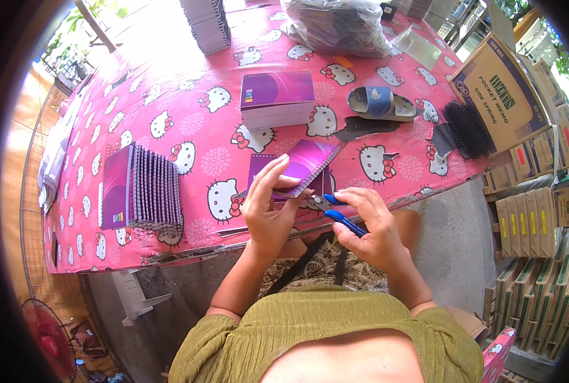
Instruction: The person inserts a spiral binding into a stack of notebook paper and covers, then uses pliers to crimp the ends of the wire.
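Observation:
A purple spiral notebook (310, 159) is tilted up in my left hand (268, 201), gripped between thumb and fingers, its wire-bound edge turned toward the right. My right hand (370, 230) is closed around blue-handled pliers (345, 223). The metal jaws of the pliers are at the notebook's lower corner, by the end of the wire; whether they grip the wire I cannot tell. Under the raised notebook, more purple notebooks (257, 165) lie near the table's front edge, partly hidden by my left hand.
Purple notebooks form a stack (277, 96) ahead and a spiral-bound row (150, 188) at left on the pink table (214, 159). A blue slipper (381, 103), black wire spirals (466, 131) and a cardboard box (501, 89) are at right. A plastic bag (338, 25) lies farther back.

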The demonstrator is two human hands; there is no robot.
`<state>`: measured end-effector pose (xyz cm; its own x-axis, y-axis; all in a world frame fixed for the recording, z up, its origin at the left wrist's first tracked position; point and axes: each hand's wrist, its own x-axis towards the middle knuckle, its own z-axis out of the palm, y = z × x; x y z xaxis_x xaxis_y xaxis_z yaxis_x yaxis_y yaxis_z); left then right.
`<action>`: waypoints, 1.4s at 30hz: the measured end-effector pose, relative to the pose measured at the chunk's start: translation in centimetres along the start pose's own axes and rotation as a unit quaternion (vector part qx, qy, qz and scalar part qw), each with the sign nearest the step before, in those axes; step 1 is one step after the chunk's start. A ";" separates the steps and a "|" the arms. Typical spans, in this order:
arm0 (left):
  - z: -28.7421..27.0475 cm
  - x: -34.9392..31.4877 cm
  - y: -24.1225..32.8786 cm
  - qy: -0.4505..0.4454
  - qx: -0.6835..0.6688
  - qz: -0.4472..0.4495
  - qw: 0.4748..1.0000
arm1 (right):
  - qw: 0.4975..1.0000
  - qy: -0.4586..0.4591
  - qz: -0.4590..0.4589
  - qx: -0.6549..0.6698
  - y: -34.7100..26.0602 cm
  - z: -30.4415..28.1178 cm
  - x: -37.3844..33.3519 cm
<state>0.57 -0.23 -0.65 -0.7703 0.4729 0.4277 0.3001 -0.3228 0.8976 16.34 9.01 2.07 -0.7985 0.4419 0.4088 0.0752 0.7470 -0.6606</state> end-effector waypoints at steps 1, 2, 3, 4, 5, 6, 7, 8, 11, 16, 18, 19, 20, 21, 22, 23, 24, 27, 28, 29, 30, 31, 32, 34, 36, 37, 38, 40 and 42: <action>-0.2 0.0 0.2 -0.009 0.038 -0.001 0.999 | 1.000 0.003 0.000 -0.007 0.0 0.0 0.0; -0.5 0.0 -0.3 -0.025 0.041 0.034 0.998 | 1.000 0.006 0.000 -0.015 -0.1 0.0 0.1; -0.7 0.0 -1.1 -0.041 0.044 0.069 0.996 | 1.000 0.011 -0.004 -0.020 -0.2 0.1 0.1; -0.8 0.0 -1.5 -0.057 0.047 0.103 0.992 | 1.000 0.015 -0.007 -0.025 -0.3 0.2 0.2; -0.8 -0.2 -1.6 -0.059 0.054 0.096 0.992 | 0.999 0.020 -0.011 -0.030 -0.3 0.3 0.3; -0.6 -0.2 -1.0 -0.061 0.061 0.088 0.992 | 1.000 0.021 0.002 -0.020 -0.3 0.6 0.3; -0.5 -0.3 -0.7 -0.063 0.068 0.080 0.993 | 1.000 0.022 0.014 -0.010 -0.3 0.9 0.2; -0.5 -0.3 -1.0 -0.060 0.076 0.103 0.990 | 0.999 0.023 0.025 0.001 -0.2 1.0 0.2; -1.3 -0.2 -1.5 -0.053 0.127 0.227 0.964 | 0.829 -0.141 0.308 0.444 1.5 0.4 0.4; -2.1 1.9 0.6 -0.053 0.105 0.250 0.961 | 0.858 -0.115 0.244 0.438 1.5 0.5 1.2; -4.9 3.7 4.0 0.039 0.170 0.227 0.958 | 0.957 0.001 0.156 0.242 2.9 -0.7 2.0; -6.5 4.9 5.9 0.090 0.210 0.230 0.946 | 0.982 0.079 0.126 0.115 4.9 -1.4 2.4; -8.7 5.2 7.4 0.157 0.193 0.182 0.951 | 0.983 0.156 0.095 -0.012 7.6 -1.9 2.7; -11.8 6.3 8.6 0.168 0.170 0.282 0.929 | 0.977 0.166 0.090 -0.101 10.2 -2.6 2.6; -13.3 6.6 10.8 0.240 0.136 0.257 0.926 | 0.961 0.178 0.089 -0.193 12.6 -3.1 2.6; -16.0 7.4 12.3 0.272 0.174 0.269 0.907 | 0.963 0.151 0.102 -0.199 14.0 -3.2 2.4; -18.0 8.9 13.8 0.301 0.289 0.301 0.858 | 0.963 0.121 0.114 -0.210 15.1 -3.2 2.2; -22.0 13.7 16.6 0.125 0.377 0.179 0.900 | 0.956 0.106 0.109 -0.251 16.2 -2.7 1.6; -23.9 15.5 16.4 0.038 0.385 0.134 0.912 | 0.955 0.109 0.095 -0.258 16.2 -2.3 1.5; -24.8 16.9 15.2 -0.014 0.408 0.069 0.910 | 0.955 0.105 0.098 -0.259 16.3 -2.1 1.5; -24.1 17.7 14.1 -0.105 0.463 0.054 0.878 | 0.953 0.104 0.104 -0.263 16.5 -2.1 1.4; -24.9 18.4 11.9 -0.208 0.485 0.062 0.847 | 0.954 0.103 0.106 -0.262 16.7 -2.1 1.5; -24.4 18.3 10.1 -0.261 0.550 0.024 0.793 | 0.953 0.097 0.107 -0.265 16.9 -2.1 1.4; -24.3 16.7 7.7 -0.282 0.548 -0.046 0.786 | 0.951 0.090 0.113 -0.273 17.0 -2.3 1.2; -24.8 16.1 8.1 -0.250 0.562 -0.028 0.788 | 0.932 0.087 0.099 -0.336 16.0 -2.5 1.3; -24.9 15.7 8.2 -0.214 0.583 0.014 0.784 | 0.921 0.082 0.091 -0.369 15.3 -2.5 1.4; -25.0 15.2 8.8 -0.176 0.602 0.055 0.777 | 0.920 0.117 0.082 -0.366 14.8 -2.3 1.7; -23.2 13.7 10.4 -0.128 0.588 0.119 0.790 | 0.907 0.186 0.075 -0.371 13.8 -2.2 2.5; -19.2 10.9 12.0 -0.119 0.526 0.155 0.828 | 0.963 0.117 0.183 -0.156 10.7 -0.7 3.9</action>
<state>-15.07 -14.69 12.71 -0.4694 0.6890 0.5523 0.8829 0.3743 0.2834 14.46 19.04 -2.94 -0.5301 0.7772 0.3391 0.5321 0.6162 -0.5806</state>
